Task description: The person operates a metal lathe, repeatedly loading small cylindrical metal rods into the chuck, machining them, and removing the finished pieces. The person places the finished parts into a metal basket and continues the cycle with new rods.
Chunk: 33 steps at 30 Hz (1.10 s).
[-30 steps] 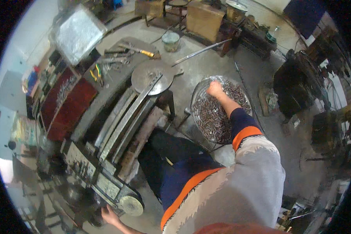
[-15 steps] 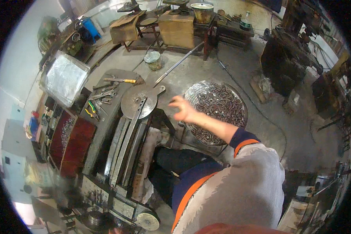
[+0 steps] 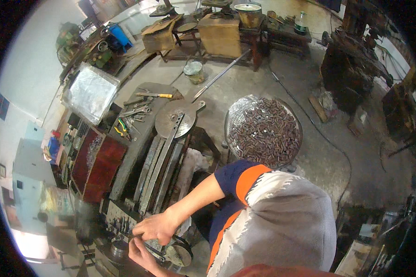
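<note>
My right hand (image 3: 157,227) is closed, its fingertips pressed together over the near end of a long metal machine (image 3: 153,171). What it holds, if anything, is hidden. Just below it, my left hand (image 3: 142,256) comes in from the lower edge with fingers bent and close to the right fingertips; its grip is also hidden. Small upright metal parts (image 3: 118,222) stand beside the fingers. A round metal piece (image 3: 119,249) is left of my left hand, and a round disc (image 3: 179,255) lies to its right.
A round perforated tray (image 3: 233,131) full of small brown metal cylinders (image 3: 268,131) stands to the right. Wrenches (image 3: 136,110), pliers (image 3: 121,127) and a yellow-handled file (image 3: 157,95) lie beyond the machine. A bucket (image 3: 193,72) stands on the floor, with a cable (image 3: 305,113) farther right.
My right hand has moved from beside the tray down and left to the machine's near end. My left hand has come into view there. The whole view has shifted slightly.
</note>
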Available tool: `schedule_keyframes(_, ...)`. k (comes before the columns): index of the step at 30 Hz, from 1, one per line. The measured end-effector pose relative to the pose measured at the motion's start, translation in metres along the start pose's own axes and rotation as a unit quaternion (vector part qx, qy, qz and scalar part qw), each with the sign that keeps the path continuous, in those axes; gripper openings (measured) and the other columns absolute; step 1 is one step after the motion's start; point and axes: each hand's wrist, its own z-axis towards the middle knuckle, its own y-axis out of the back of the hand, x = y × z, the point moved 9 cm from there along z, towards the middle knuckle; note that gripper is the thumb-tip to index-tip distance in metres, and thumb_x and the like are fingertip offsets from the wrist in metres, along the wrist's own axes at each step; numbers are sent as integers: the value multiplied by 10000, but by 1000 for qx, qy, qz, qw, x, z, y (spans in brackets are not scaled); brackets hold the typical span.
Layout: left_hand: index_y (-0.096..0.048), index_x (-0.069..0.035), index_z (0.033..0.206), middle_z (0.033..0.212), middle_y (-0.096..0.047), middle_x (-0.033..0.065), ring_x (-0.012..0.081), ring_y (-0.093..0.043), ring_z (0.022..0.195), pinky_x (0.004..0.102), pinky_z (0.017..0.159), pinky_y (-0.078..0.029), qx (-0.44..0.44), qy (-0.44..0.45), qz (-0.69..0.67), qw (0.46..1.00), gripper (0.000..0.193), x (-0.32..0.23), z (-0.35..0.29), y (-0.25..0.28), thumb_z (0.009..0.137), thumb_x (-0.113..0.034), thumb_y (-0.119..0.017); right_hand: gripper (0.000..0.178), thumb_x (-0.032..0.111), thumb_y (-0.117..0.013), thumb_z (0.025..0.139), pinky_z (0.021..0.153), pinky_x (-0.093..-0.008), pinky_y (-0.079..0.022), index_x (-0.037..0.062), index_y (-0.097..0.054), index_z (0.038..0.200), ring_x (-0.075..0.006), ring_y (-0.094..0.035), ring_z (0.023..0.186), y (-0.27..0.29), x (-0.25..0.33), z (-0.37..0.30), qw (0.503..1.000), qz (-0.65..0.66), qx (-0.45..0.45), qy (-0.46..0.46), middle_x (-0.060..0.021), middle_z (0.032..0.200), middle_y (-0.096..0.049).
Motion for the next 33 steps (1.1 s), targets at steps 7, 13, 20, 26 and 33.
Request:
schedule_keyframes(7,-549,97,822,706,-579,70,107,-458,659,277,594,-389,-65,31,-52,996,340,24,-10,1,906,-227,-490,337,141,-605,451,718,-409,-428,-66,-575,716,-337,-450,916,-14,0,6,998,-27,14,-50,-190,931,-461)
schedule_keyframes(13,-535,97,761,648,-560,73,109,-438,625,293,559,-372,-75,54,-42,995,364,21,-7,5,900,-237,-492,219,191,-592,443,662,-369,-412,-12,-556,517,-308,-523,711,-25,-17,25,991,-92,55,-77,-154,656,-538)
schedule_keyframes(20,-450,47,656,532,-402,30,82,-332,564,287,471,-301,-106,60,1,993,286,40,-18,41,873,-133,-501,188,235,-588,427,574,-396,-403,63,-542,483,-299,-504,552,-36,-5,51,997,-50,59,-29,-92,526,-539)
schedule_keyframes(26,-543,39,680,524,-431,93,73,-346,520,282,456,-320,-125,76,2,989,262,52,-29,60,827,-174,-584,165,152,-605,516,643,-355,-429,92,-614,669,-267,-549,679,-59,-13,57,997,23,78,10,-56,706,-603)
schedule_keyframes(33,-590,13,959,673,-604,38,82,-568,608,222,529,-442,-196,210,-19,958,225,97,-93,147,826,-167,-611,240,167,-611,523,697,-361,-461,71,-670,736,-273,-549,798,-80,-32,96,985,-29,170,10,-44,815,-636)
